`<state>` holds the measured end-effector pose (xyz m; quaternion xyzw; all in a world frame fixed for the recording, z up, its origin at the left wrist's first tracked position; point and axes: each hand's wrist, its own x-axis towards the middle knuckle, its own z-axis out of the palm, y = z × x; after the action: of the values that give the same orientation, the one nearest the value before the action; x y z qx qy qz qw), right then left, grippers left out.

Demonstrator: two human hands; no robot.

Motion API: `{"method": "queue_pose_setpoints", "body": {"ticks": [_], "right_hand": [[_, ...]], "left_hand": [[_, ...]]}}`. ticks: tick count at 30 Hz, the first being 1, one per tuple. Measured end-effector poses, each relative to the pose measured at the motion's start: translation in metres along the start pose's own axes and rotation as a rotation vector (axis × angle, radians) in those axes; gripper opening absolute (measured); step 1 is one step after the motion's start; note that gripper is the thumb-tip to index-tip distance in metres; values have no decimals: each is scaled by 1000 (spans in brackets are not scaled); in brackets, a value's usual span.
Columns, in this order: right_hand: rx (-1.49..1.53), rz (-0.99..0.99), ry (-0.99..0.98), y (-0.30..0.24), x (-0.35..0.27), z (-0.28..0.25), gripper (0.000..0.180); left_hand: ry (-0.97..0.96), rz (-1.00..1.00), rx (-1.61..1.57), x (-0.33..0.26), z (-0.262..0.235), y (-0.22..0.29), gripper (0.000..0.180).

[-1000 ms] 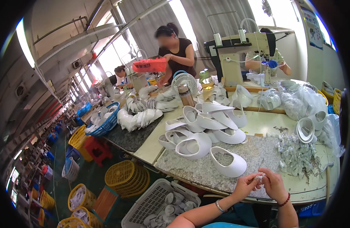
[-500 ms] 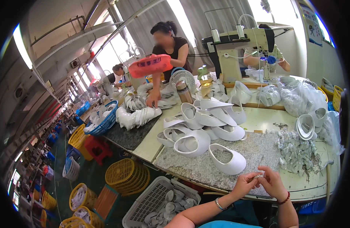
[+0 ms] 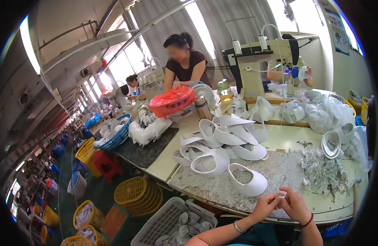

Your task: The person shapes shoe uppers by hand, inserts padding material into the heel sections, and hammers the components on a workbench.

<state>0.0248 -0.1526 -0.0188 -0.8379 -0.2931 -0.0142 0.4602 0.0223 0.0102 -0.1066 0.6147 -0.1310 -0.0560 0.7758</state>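
Observation:
My left hand (image 3: 265, 206) and my right hand (image 3: 294, 204) meet at the near edge of the grey-topped table (image 3: 205, 186), fingers pinched together on a small clear-and-white piece (image 3: 280, 197). Just beyond the hands lies a white shoe upper (image 3: 247, 180). A pile of more white uppers (image 3: 221, 141) sits further back to the left. To the right lies a heap of small clear-wrapped parts (image 3: 320, 170).
A person in a dark top (image 3: 185, 61) holds a red basket (image 3: 171, 101) across the table. A sewing machine (image 3: 262, 57) stands at the back, another person behind it. Yellow baskets (image 3: 138, 196) and a white crate (image 3: 172, 223) sit on the floor at left.
The person across the table has lowered the red basket toward the tabletop. My hands stay together at the table edge, working the small piece.

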Motion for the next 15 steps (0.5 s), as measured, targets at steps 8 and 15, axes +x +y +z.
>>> {"method": "queue_pose_setpoints", "body": {"ticks": [8, 15], "right_hand": [[-67, 18, 32, -5, 2, -3, 30], [73, 20, 49, 0, 6, -1, 26]], "left_hand": [[-9, -10, -13, 3, 1, 10, 27], [-14, -27, -82, 1, 1, 20, 27]]}}
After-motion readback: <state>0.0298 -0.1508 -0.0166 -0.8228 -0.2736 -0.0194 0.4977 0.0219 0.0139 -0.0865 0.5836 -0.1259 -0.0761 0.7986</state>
